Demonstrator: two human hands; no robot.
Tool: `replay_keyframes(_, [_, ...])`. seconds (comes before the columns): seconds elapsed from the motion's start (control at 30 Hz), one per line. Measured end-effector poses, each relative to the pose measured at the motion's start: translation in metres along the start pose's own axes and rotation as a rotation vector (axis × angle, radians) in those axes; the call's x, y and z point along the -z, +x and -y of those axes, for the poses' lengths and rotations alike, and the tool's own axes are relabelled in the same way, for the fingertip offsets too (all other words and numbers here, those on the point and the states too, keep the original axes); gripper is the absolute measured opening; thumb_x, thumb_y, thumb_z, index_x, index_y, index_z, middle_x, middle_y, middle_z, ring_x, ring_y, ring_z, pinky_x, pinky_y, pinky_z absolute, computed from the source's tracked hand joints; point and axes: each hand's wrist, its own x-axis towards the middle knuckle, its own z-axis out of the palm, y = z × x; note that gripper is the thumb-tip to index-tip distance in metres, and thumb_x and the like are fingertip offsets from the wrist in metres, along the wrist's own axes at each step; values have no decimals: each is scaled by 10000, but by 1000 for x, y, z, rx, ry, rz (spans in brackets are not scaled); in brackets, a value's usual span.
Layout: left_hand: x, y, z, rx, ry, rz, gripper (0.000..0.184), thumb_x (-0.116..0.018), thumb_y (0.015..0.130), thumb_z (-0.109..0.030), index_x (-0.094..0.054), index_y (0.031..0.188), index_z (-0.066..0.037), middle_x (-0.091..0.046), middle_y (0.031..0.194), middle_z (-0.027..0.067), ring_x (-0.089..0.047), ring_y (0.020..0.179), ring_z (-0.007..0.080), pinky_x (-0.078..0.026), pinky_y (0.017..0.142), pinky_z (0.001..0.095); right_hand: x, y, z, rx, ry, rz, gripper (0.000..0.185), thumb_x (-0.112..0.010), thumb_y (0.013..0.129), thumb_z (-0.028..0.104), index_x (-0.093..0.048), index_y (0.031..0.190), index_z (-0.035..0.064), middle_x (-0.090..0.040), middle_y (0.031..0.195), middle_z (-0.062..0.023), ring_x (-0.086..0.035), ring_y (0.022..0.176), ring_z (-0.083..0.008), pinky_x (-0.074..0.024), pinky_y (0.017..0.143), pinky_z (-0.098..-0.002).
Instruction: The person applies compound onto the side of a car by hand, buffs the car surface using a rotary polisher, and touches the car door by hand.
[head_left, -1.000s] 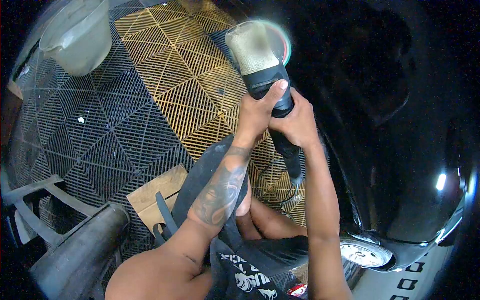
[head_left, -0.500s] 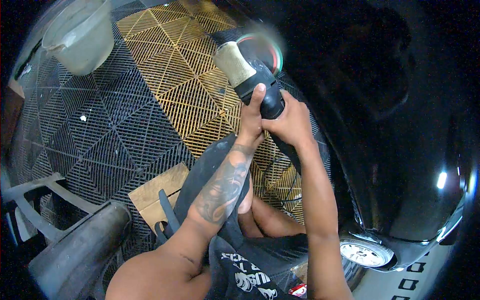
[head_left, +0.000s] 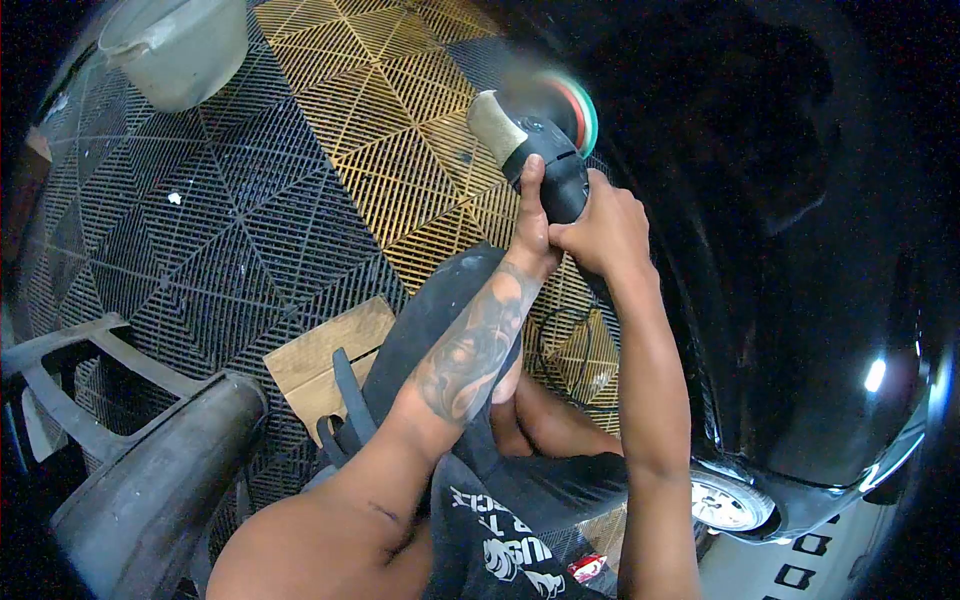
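Observation:
A black power polisher point(head_left: 550, 160) with a pale cover on its head and a round pad ringed in red and green is held beside the glossy black car body point(head_left: 780, 300). The pad faces the car and its near face is blurred. My left hand point(head_left: 536, 215) grips the polisher's body from the left, thumb up along it. Around the handle from the right is my right hand point(head_left: 608, 225), its fingers partly hidden behind the tool. The two hands touch or nearly touch. A dark cable hangs below the handle.
A translucent bucket point(head_left: 185, 60) stands at the upper left on black and yellow floor grating point(head_left: 350, 130). A flattened cardboard piece point(head_left: 325, 365) lies by my leg. A dark chair-like frame point(head_left: 150, 450) is at lower left. A car wheel point(head_left: 728, 503) shows at lower right.
Compared with a second ago, the polisher is lower in view and turned, its pad now facing the car more. Since half a second ago, hands and tool have shifted right. Both hands keep their grip.

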Motion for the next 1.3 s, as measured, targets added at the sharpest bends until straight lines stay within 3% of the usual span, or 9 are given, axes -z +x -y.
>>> replay_keyframes(0.23, [8,10,0,-20,10,69,783,-529,845,-777,-562,1253,-109,-674,1107,66,-674,954,216,-545,869,382,-2,2,0,0,36,-41,725,-801,571,323,-630,1209,25,-712,977,-249,-691,942,-409,-545,855,-472])
replay_keyframes(0.3, [8,9,-1,-6,3,44,693,-685,827,-648,-582,1220,-87,-653,1060,40,-663,935,173,-537,867,339,-6,0,-7,1,70,-61,729,-806,569,337,-635,1209,33,-712,989,-246,-690,948,-407,-546,853,-468])
replay_keyframes(0.5, [-15,6,-13,-313,448,56,467,-761,862,-414,-678,1110,-27,-687,1031,48,-660,911,142,-530,841,320,-14,-4,-30,72,470,-176,676,-840,568,393,-659,1134,69,-714,975,-226,-698,916,-395,-552,824,-446])
replay_keyframes(0.67, [-19,9,-26,-183,422,-128,433,-781,852,-355,-711,1051,23,-714,951,78,-679,838,142,-544,762,303,-12,8,-26,107,522,-110,672,-845,560,348,-657,1130,45,-714,981,-223,-700,917,-388,-544,844,-429])
replay_keyframes(0.9, [-20,13,-18,-377,632,-95,456,-784,845,-378,-714,1019,38,-717,951,82,-673,839,141,-541,763,308,-13,8,-34,132,546,-153,743,-845,536,367,-655,1174,35,-714,1006,-221,-706,926,-374,-545,856,-418])
replay_keyframes(0.97, [-16,12,-16,-257,545,-80,454,-780,848,-382,-711,1019,33,-714,951,79,-673,834,142,-542,764,307,-18,10,-38,119,563,-106,748,-838,534,356,-654,1176,21,-717,989,-226,-704,919,-381,-546,851,-418])
replay_keyframes(1.23, [-19,-15,18,-340,764,36,443,-824,808,-377,-715,954,26,-724,874,72,-674,787,131,-549,735,308,-35,-31,-70,53,705,-219,762,-887,520,268,-642,1195,11,-721,1040,-183,-712,957,-308,-534,870,-378])
replay_keyframes(1.27, [-18,-19,21,-255,788,76,400,-774,872,-277,-666,1137,3,-695,1038,54,-648,919,136,-530,837,323,-34,-33,-72,47,703,-221,762,-887,520,268,-642,1195,11,-721,1040,-183,-712,957,-308,-534,870,-378])
replay_keyframes(1.3, [-16,-18,25,-250,787,81,400,-774,872,-277,-666,1137,3,-695,1038,54,-648,919,136,-530,837,323,-33,-35,-74,50,719,-194,765,-888,519,273,-641,1193,9,-722,1037,-180,-712,953,-301,-534,869,-375])
